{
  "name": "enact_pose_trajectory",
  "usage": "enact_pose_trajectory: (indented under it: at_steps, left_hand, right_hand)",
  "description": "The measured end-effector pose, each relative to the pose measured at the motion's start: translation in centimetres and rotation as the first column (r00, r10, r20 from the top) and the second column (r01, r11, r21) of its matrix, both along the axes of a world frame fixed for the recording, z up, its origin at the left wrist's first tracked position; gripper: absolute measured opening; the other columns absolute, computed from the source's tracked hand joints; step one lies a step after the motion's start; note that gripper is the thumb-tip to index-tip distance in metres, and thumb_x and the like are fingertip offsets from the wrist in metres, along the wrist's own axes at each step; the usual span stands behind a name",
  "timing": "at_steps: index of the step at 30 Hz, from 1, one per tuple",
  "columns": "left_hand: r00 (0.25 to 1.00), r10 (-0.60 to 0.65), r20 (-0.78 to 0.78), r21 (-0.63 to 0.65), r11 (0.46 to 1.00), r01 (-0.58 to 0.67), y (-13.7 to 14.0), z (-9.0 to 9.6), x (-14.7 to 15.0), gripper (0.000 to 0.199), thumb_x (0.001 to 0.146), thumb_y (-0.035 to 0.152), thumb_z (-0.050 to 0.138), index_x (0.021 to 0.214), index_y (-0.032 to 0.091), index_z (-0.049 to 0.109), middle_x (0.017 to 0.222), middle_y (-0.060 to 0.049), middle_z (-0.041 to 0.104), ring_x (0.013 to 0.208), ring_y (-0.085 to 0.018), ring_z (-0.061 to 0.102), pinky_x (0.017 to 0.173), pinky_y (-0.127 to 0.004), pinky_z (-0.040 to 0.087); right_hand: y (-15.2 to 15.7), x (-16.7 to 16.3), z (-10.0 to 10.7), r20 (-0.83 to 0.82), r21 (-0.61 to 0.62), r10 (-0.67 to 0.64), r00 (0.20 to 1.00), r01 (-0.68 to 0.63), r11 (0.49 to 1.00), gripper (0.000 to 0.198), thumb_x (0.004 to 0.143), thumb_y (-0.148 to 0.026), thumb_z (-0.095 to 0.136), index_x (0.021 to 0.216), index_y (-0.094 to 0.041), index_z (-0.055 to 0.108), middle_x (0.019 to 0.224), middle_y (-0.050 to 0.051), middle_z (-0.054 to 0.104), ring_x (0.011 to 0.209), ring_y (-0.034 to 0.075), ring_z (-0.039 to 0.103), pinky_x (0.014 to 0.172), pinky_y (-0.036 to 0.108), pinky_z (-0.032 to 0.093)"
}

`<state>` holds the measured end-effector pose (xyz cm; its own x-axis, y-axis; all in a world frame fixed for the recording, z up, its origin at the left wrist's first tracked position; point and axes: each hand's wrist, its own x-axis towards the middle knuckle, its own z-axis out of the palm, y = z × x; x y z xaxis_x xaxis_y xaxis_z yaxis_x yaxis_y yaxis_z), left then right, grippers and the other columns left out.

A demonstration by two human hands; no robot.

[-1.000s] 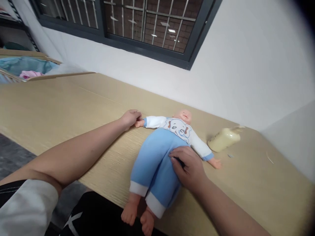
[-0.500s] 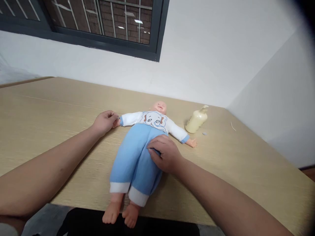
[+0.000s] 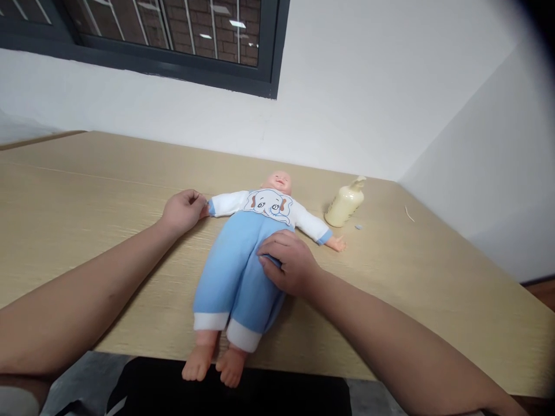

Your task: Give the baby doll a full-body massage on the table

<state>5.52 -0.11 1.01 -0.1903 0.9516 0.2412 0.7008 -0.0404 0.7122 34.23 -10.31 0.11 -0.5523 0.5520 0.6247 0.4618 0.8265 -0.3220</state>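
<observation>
Left hand smothers the tip of one arm of the doll! Right hand blots out a patch of its trousers. Up top, the window runs clean off the edge. Lettering on the bottle? Too small to read! And that speck beside it, too tiny to name.

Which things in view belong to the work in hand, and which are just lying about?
Part of the work:
Doll, face up
Left hand, at the end of one sleeve
Right hand, on the blue trousers

Lying about, untouched:
Cream bottle, past the doll's other arm
Small bluish scrap, near the bottle
Thin pale strip, farther right
</observation>
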Motion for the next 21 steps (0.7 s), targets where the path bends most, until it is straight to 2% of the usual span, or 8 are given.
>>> enact_pose_trajectory:
  at_steps: [6, 11, 18, 21]
  left_hand:
    - [0.998, -0.021, -0.065, 0.05, 0.998, 0.024, 0.2, -0.4, -0.2, 0.012, 0.08, 0.028, 0.062, 0.07, 0.021, 0.062, 0.073, -0.002, 0.069, 0.068, -0.019, 0.059, 0.059, -0.026, 0.039]
    - [0.998, -0.034, -0.044, 0.105, 0.994, 0.039, 0.3, -0.8, -0.2, 0.015, 0.082, 0.03, 0.062, 0.071, 0.02, 0.065, 0.073, -0.004, 0.069, 0.068, -0.019, 0.059, 0.06, -0.026, 0.041]
    - [0.985, -0.169, 0.032, 0.174, 0.971, 0.161, -0.5, -1.1, 0.4, 0.017, 0.084, 0.028, 0.06, 0.076, 0.017, 0.069, 0.079, -0.004, 0.071, 0.074, -0.019, 0.062, 0.068, -0.026, 0.044]
    - [0.973, -0.222, 0.055, 0.183, 0.961, 0.209, -0.8, -1.2, 0.8, 0.017, 0.084, 0.028, 0.06, 0.075, 0.016, 0.069, 0.073, -0.003, 0.068, 0.069, -0.017, 0.058, 0.066, -0.026, 0.041]
  right_hand:
    - [0.1, 0.0, -0.2, 0.008, -0.022, -0.007, 1.0, 0.007, 1.0, 0.013, 0.088, -0.021, 0.058, 0.095, -0.024, 0.068, 0.097, 0.004, 0.075, 0.093, 0.022, 0.067, 0.089, 0.042, 0.05]
    - [0.1, 0.1, -0.2, -0.03, -0.04, 0.002, 1.0, -0.003, 0.999, 0.013, 0.089, -0.021, 0.058, 0.096, -0.024, 0.069, 0.096, 0.004, 0.075, 0.092, 0.021, 0.067, 0.087, 0.041, 0.051]
    - [0.0, 0.0, 0.0, -0.057, -0.064, -0.017, 0.998, 0.014, 0.998, 0.012, 0.09, -0.018, 0.059, 0.093, -0.025, 0.07, 0.093, 0.004, 0.074, 0.091, 0.021, 0.068, 0.086, 0.041, 0.053]
    - [0.0, 0.0, 0.0, -0.048, -0.064, -0.032, 0.998, 0.028, 0.998, 0.013, 0.09, -0.017, 0.06, 0.093, -0.025, 0.07, 0.093, 0.004, 0.074, 0.091, 0.021, 0.068, 0.086, 0.041, 0.052]
